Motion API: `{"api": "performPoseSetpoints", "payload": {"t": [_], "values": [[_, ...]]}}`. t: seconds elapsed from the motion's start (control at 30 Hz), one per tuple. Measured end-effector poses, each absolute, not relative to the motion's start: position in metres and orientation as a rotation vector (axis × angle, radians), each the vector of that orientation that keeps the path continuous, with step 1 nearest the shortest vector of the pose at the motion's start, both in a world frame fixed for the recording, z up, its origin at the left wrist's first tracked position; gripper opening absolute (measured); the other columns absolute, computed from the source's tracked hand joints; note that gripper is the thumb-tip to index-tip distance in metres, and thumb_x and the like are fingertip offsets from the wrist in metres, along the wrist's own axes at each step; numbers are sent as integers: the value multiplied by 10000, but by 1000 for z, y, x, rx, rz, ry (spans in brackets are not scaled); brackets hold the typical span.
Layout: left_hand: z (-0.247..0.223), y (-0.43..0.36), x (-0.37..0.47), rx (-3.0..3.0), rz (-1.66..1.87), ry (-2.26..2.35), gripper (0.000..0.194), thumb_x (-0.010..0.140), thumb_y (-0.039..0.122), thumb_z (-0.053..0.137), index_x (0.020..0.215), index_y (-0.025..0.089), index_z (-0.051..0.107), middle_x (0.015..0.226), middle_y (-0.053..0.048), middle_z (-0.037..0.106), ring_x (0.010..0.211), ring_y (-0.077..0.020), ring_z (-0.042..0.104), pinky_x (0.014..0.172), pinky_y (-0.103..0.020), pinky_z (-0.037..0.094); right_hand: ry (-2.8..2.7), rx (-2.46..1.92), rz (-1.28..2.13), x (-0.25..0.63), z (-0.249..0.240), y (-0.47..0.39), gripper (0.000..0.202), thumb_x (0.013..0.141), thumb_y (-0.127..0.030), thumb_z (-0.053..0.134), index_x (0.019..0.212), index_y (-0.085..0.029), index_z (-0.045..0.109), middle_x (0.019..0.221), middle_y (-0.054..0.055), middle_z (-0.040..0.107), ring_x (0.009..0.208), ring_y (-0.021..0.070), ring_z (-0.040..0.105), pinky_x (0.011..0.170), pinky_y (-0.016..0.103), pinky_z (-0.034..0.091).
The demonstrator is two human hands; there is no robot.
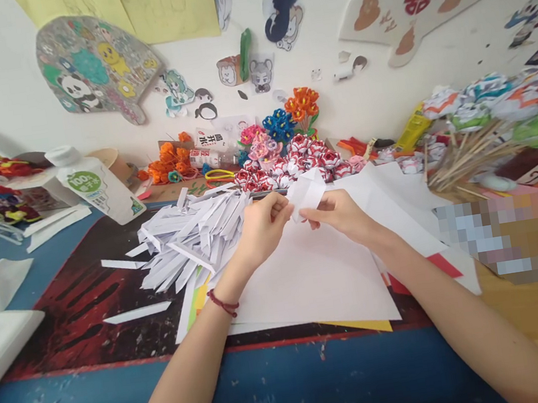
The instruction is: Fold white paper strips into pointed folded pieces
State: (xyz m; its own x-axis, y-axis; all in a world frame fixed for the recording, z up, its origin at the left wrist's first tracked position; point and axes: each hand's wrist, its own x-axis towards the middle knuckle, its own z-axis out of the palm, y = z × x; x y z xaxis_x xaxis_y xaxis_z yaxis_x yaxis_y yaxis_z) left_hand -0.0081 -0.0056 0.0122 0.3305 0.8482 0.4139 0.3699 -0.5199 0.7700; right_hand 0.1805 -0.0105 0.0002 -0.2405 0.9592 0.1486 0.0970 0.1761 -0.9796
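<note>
A small folded piece of white paper [306,190] is held up between my two hands, above the far part of a large white sheet [310,276]. My left hand [268,222], with a dark red bracelet at the wrist, pinches the paper's left edge. From the right, my right hand [334,213] grips its lower right side between thumb and fingers. Left of my hands lies a heap of folded white paper strips [193,236]. One loose strip [137,313] rests apart from it on the black and red mat [79,317].
Red and white folded flowers [288,165] are piled behind my hands, with orange flowers [303,103] above. A white bottle [94,184] stands leaning at the left. Wooden sticks [474,151] lie at the right, beside more paper sheets [396,209].
</note>
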Motion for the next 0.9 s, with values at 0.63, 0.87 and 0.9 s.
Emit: {"api": "performPoseSetpoints", "payload": {"t": [0.63,0.87,0.9], "values": [[12,-8,-3,2011,999,964,207,885,282,506,715,166,516,649,4,616,568,-92,536,560,-204,415,-1444,-995,1099,177,7,-13,232,684,-328,764,681,-134,637,546,-5,568,509,114,505,505,265,409],[12,-9,-3,2021,993,963,191,882,255,504,710,173,490,649,14,603,581,-91,541,574,-202,411,-1422,-993,1084,176,7,-13,221,692,-325,756,682,-139,636,554,-7,568,521,117,511,517,269,415],[13,-9,-3,2023,984,955,185,882,253,503,715,174,488,650,15,602,580,-90,541,573,-201,410,-1423,-993,1080,176,7,-13,222,690,-324,758,680,-140,635,550,-7,568,519,117,509,516,269,414]]}}
